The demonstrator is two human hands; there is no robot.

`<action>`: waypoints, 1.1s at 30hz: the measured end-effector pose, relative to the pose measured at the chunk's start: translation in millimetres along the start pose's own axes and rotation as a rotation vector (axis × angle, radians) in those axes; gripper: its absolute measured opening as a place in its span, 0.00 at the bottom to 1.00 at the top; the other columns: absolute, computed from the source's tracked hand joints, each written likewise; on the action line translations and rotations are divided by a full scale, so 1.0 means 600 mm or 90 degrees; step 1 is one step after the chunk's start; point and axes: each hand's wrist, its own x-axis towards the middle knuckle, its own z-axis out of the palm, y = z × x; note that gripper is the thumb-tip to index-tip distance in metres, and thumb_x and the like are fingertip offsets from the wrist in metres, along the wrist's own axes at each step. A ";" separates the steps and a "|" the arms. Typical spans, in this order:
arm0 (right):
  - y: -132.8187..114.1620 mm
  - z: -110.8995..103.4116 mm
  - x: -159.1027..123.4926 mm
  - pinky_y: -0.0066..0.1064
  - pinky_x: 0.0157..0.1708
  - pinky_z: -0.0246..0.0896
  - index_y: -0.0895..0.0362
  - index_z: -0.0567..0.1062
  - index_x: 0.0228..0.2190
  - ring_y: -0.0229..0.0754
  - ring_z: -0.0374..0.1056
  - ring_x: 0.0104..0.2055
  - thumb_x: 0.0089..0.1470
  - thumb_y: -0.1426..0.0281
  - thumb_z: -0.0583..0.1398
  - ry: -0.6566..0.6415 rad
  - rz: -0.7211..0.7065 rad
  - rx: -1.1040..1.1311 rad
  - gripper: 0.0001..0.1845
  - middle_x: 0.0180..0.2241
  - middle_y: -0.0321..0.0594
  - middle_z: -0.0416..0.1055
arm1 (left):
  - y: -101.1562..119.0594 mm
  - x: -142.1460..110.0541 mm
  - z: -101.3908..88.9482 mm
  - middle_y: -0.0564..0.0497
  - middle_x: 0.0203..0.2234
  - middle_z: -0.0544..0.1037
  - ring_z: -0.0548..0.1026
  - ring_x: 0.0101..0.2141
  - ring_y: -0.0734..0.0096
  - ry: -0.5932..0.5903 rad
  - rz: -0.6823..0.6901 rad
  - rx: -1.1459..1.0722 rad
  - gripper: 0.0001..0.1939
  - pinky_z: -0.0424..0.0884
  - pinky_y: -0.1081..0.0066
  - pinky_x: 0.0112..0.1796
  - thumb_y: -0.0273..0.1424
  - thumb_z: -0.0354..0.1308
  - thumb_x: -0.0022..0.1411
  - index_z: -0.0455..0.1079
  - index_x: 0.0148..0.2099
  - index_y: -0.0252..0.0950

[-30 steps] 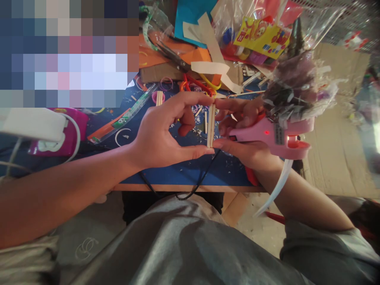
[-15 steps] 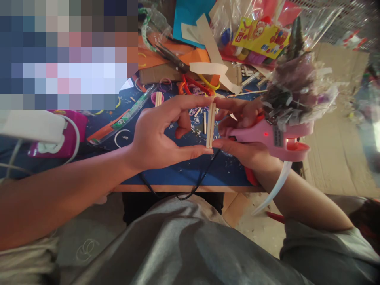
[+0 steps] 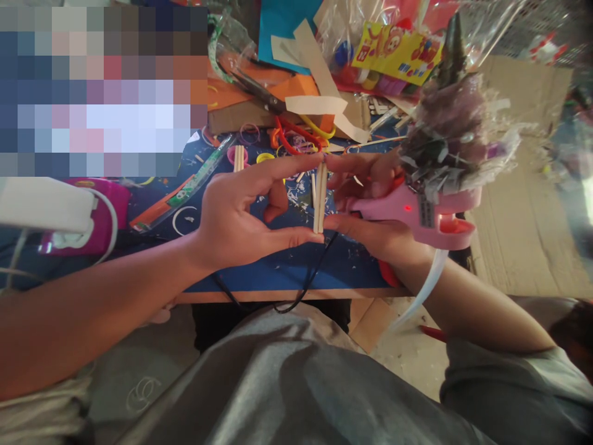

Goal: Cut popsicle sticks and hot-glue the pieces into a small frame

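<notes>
Above the table, a pair of thin wooden sticks (image 3: 319, 201) stands lengthwise, side by side. My left hand (image 3: 243, 201) pinches their ends between index fingertip and thumb, the other fingers curled. From the opposite side, my right hand (image 3: 370, 216) touches the same ends with its fingertip and thumb. The right hand is also closed around a pink hot glue gun (image 3: 417, 216) with a red light on its side. A whitish glue stick (image 3: 430, 278) trails from the gun's rear. Melted-looking plastic and wrapping cover the gun's nozzle end, so the tip is partly hidden.
Scissors (image 3: 259, 89) lie among orange and white paper strips on the blue table (image 3: 259, 272). A black cable (image 3: 315, 272) hangs over its front edge. At left sits a magenta power block (image 3: 111, 204) with a white plug. Cardboard (image 3: 523, 216) covers the right side.
The whole view has shifted a little, so hands and sticks appear slightly further left. The grip on the sticks and glue gun looks the same.
</notes>
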 end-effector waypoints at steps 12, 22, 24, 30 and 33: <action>-0.006 0.000 0.003 0.36 0.35 0.78 0.44 0.76 0.39 0.44 0.77 0.46 0.43 0.60 0.84 -0.014 0.008 0.006 0.28 0.56 0.31 0.81 | 0.011 0.009 0.003 0.63 0.19 0.66 0.58 0.19 0.76 0.014 0.019 0.017 0.40 0.63 0.69 0.25 0.48 0.85 0.54 0.80 0.68 0.61; -0.012 0.003 0.010 0.33 0.34 0.74 0.45 0.77 0.39 0.41 0.78 0.46 0.48 0.63 0.81 -0.046 -0.042 0.001 0.22 0.56 0.29 0.84 | -0.013 -0.001 0.001 0.61 0.21 0.68 0.62 0.20 0.73 -0.002 0.052 0.022 0.47 0.64 0.65 0.26 0.48 0.85 0.55 0.77 0.74 0.52; -0.014 0.005 0.010 0.32 0.33 0.74 0.46 0.76 0.37 0.41 0.79 0.47 0.47 0.64 0.81 -0.040 -0.051 0.008 0.22 0.56 0.28 0.84 | -0.013 -0.003 0.000 0.60 0.20 0.68 0.64 0.21 0.72 -0.012 0.041 0.017 0.45 0.65 0.65 0.27 0.51 0.83 0.57 0.77 0.73 0.51; -0.017 0.007 0.012 0.32 0.34 0.74 0.43 0.80 0.41 0.40 0.78 0.46 0.49 0.69 0.80 -0.047 -0.076 0.024 0.21 0.55 0.26 0.84 | -0.008 -0.002 -0.001 0.59 0.20 0.66 0.64 0.22 0.71 -0.024 -0.014 0.003 0.40 0.65 0.64 0.28 0.54 0.81 0.59 0.80 0.69 0.46; -0.022 0.008 0.013 0.31 0.33 0.73 0.45 0.78 0.36 0.40 0.78 0.45 0.47 0.69 0.81 -0.040 -0.056 0.033 0.21 0.53 0.27 0.85 | -0.006 -0.001 0.001 0.60 0.20 0.66 0.64 0.22 0.72 -0.013 -0.003 0.012 0.40 0.65 0.65 0.28 0.52 0.81 0.60 0.80 0.69 0.45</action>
